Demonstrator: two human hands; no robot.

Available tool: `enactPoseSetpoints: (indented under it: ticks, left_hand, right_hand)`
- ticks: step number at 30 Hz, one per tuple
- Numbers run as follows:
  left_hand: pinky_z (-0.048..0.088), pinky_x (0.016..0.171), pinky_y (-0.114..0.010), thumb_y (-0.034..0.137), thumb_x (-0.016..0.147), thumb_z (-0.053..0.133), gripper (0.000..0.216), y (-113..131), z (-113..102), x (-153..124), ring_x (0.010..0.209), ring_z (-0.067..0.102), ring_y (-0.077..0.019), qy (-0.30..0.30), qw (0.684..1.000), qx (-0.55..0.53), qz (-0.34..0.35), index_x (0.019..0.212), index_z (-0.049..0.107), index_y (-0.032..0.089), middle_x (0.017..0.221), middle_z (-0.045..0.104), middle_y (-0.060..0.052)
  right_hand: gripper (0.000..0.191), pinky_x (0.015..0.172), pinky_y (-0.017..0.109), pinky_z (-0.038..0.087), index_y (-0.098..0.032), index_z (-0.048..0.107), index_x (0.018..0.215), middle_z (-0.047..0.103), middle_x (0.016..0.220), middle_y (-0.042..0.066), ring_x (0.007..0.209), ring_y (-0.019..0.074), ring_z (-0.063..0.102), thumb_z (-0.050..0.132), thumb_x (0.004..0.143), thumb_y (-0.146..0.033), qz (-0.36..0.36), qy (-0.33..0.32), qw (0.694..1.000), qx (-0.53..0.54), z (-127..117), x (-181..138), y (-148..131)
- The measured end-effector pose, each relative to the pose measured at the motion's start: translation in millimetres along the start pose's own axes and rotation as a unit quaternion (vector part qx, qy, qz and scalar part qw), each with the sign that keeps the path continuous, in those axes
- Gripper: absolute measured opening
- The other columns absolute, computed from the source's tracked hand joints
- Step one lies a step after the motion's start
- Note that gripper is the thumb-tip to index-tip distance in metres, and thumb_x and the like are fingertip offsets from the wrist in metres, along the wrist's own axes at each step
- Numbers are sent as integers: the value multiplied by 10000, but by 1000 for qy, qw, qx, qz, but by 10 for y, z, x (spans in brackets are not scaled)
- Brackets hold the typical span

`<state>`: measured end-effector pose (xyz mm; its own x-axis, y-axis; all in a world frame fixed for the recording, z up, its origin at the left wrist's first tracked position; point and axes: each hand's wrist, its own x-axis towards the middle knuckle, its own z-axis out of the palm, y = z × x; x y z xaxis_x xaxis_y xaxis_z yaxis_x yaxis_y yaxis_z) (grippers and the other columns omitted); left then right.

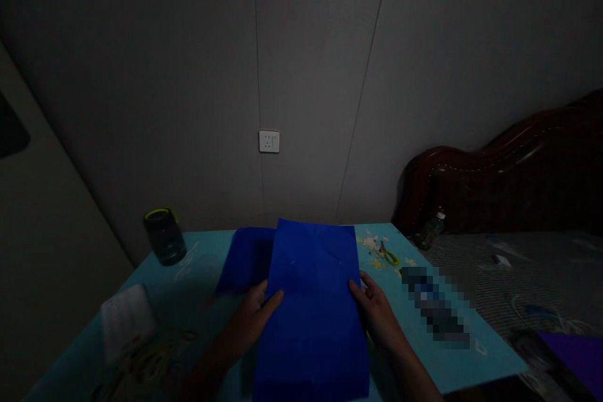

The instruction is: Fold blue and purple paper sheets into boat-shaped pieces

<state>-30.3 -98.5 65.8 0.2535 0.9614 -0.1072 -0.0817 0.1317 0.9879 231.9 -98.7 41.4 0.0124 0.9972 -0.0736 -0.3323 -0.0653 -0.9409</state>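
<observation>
A deep blue sheet of paper (313,301) lies lengthwise on the light blue table (202,264), with faint crease lines across its upper half. My left hand (252,320) grips the sheet's left edge, thumb laid on top. My right hand (377,311) pinches its right edge the same way. Another blue sheet (245,257) lies under it, sticking out to the left. The room is dim.
A dark jar with a yellow-green rim (164,235) stands at the table's back left. White folded tissue (126,320) lies front left. Small scissors (389,255) rest back right. A bed with a dark wooden headboard (509,169) is on the right, a wall socket (269,141) behind.
</observation>
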Motion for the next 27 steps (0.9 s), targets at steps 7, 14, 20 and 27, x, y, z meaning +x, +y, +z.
enactPoseSetpoints:
  ticks: [7, 14, 20, 27]
  left_hand:
    - [510, 964, -421, 513, 703, 744, 634, -115, -287, 17, 1107, 665, -302, 74, 995, -64, -18, 1243, 600, 214, 1236, 699, -105]
    - [566, 746, -373, 490, 754, 639, 388, -73, -441, -9, 847, 719, -272, 107, 993, -5, -42, 1032, 677, 222, 915, 766, -23]
    - [474, 1014, -432, 558, 839, 575, 637, -155, -384, 42, 1244, 576, -303, 95, 981, -169, -25, 1382, 497, 235, 1301, 659, -98]
    - [475, 1018, -470, 340, 750, 741, 629, -347, -292, 73, 1182, 622, -319, 21, 992, -121, -7, 1313, 525, 159, 1286, 664, -150]
  right_hand:
    - [530, 688, 353, 553, -211, 650, 1148, 753, 773, 23, 615, 193, 672, 822, 705, -445, -3, -94, 993, -67, 134, 76, -55]
    - [242, 808, 369, 494, -195, 713, 655, 735, 1057, 75, 926, 272, 663, 790, 692, -422, -72, -63, 983, -155, 73, 173, -47]
    - [281, 841, 383, 472, -201, 711, 640, 677, 1205, 91, 1007, 284, 635, 712, 744, -462, -110, 5, 970, -216, 19, 256, 85]
    - [395, 772, 346, 471, -201, 753, 779, 702, 933, 69, 809, 231, 619, 666, 764, -586, -117, 52, 963, -237, 21, 220, 118]
